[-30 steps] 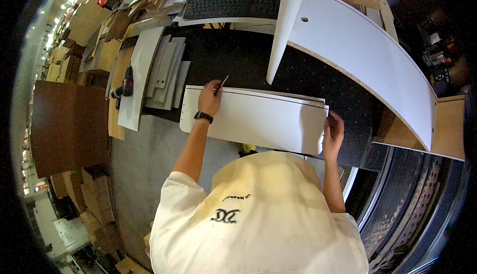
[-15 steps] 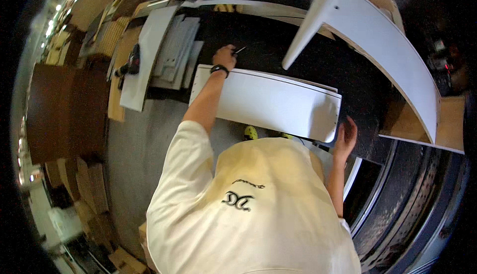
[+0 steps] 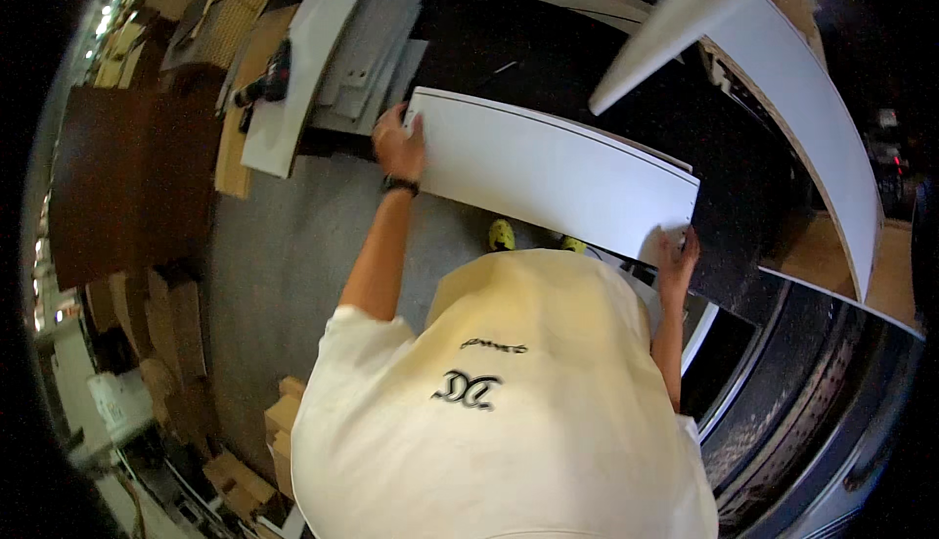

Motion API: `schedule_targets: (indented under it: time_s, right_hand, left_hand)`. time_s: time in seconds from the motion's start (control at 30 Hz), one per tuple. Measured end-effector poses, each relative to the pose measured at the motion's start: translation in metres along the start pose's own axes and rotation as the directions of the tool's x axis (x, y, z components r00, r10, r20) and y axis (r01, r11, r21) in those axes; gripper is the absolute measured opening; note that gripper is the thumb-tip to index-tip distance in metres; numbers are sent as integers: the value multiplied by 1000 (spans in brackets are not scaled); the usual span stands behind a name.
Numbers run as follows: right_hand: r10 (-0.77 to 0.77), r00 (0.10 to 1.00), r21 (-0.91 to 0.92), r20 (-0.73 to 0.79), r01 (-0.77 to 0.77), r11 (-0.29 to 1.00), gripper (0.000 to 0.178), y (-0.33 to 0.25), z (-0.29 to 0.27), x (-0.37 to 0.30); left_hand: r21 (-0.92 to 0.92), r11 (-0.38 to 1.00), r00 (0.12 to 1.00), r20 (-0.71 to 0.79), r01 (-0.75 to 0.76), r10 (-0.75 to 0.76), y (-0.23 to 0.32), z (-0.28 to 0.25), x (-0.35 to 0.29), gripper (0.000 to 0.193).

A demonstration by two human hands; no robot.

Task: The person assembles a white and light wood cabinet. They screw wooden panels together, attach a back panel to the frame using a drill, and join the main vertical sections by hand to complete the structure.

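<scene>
A long white board (image 3: 548, 172) lies crosswise in front of me, its right end nearer to me than its left. My left hand (image 3: 398, 146), with a dark band at the wrist, grips the board's left end. At the opposite end my right hand (image 3: 678, 257) is closed round the edge, its thumb over the white face. A narrow second edge shows along the board's far side. Beyond it, a thin metal tool (image 3: 504, 67), too small to name, rests on the black work surface (image 3: 558, 45).
Several pale boards (image 3: 367, 60) are stacked at the left, beside a longer white panel (image 3: 308, 74) and a dark power drill (image 3: 269, 81). A white bar (image 3: 675, 30) juts in from above. At the right stands a curved white panel (image 3: 812, 118). Cardboard pieces (image 3: 176, 324) lie far left.
My left hand has left the thin tool on the black surface and come back to the board's left end. My right hand has closed on the right end. The view has shifted slightly.
</scene>
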State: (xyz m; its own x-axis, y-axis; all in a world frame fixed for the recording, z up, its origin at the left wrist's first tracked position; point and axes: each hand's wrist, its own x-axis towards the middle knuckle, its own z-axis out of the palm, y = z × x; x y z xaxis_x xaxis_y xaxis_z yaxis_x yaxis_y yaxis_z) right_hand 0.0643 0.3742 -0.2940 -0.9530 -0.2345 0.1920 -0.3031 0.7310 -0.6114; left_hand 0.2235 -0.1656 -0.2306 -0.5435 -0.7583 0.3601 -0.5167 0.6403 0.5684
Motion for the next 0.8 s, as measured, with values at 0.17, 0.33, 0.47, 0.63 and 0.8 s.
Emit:
schedule_targets:
  time_s: [0.17,0.33,0.47,0.63,0.8]
  right_hand:
    - [73,994,91,-87,-64,994,72,-39,-1,9]
    - [142,990,89,14,-143,986,79,-49,-9,16]
    - [190,982,31,13,-191,981,76,-54,-16,12]
    - [274,961,23,29,-274,961,71,-69,-17,14]
    - [480,873,221,86,-487,845,67,-103,-24,27]
  left_hand:
    - [-43,955,922,277,294,-272,-28,-21,-44,68]
    - [-90,924,890,317,372,-327,-18,-36,-43,60]
    - [-84,922,883,331,379,-333,-27,-38,-55,58]
    - [-101,914,883,319,393,-344,-42,-29,-60,61]
    - [-140,895,875,320,424,-364,-51,-30,-64,58]
